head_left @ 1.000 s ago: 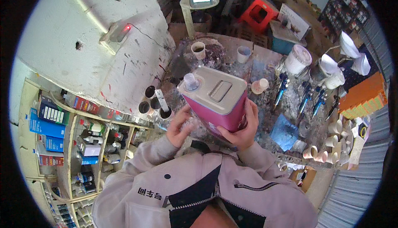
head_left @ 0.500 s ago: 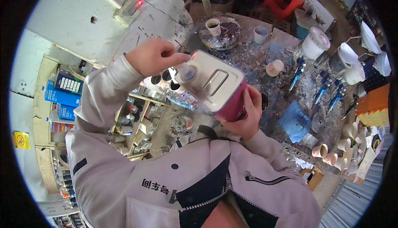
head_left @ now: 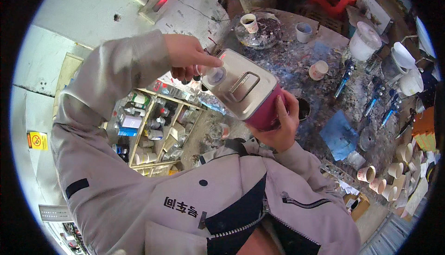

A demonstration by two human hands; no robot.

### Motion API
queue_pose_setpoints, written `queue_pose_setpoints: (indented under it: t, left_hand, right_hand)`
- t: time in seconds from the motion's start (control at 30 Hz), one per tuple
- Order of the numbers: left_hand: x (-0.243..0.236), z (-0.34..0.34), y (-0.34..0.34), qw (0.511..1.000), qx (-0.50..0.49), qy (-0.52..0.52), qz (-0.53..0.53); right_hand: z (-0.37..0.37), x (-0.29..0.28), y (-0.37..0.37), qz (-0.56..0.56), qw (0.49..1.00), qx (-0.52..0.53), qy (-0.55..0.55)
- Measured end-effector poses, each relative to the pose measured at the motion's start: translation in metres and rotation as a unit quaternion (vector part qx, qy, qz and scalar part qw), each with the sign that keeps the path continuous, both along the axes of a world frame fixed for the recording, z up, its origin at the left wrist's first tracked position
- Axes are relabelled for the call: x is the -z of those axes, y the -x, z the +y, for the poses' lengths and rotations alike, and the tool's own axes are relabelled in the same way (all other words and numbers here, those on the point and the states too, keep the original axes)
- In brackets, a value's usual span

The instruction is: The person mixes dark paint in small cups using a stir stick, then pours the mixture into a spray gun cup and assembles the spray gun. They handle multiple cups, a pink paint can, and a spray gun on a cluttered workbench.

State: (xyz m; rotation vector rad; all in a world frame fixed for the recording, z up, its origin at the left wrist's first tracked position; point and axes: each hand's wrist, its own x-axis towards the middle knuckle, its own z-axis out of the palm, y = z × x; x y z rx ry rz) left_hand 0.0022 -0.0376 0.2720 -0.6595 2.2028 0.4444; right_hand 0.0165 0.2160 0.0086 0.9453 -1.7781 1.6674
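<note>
Presumably steadying the can (head_left: 245, 98), our right hand (head_left: 283, 127) grips its four-o'clock side; our left hand (head_left: 187, 53) bends over the cap (head_left: 216, 75) at ten o'clock, hold unclear.

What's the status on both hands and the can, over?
Left hand at the neck of the can, grip unclear. Right hand clasping its side. Can held up, top showing. Paper cup to its right, not touching.

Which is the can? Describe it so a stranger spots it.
Find the paint-spattered table, then the right hand near the picture's middle. It holds a boxy can with magenta sides. Unlike the round cups on the table, this can has a pale rectangular top.
</note>
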Motion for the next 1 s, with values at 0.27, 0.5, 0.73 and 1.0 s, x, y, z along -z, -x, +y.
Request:
queue_pose_setpoints:
  t: [0.27,0.5,0.73,1.0]
  left_hand:
    - [-0.008,-0.002,-0.002,0.579,0.758,0.232,0.189]
    - [0.038,-0.054,-0.052,0.628,0.567,0.106,0.522]
    - [0.254,-0.046,-0.114,0.754,0.188,-0.212,0.593]
    - [0.302,0.001,-0.159,0.616,-0.088,-0.513,0.591]
  right_hand:
    - [0.003,0.007,0.000,0.012,1.000,-0.019,-0.001]
    - [0.006,0.029,-0.007,-0.111,0.991,-0.066,0.034]
    - [0.003,0.020,-0.014,-0.152,0.981,-0.121,0.001]
    - [-0.026,-0.011,-0.060,-0.055,0.987,-0.137,-0.062]
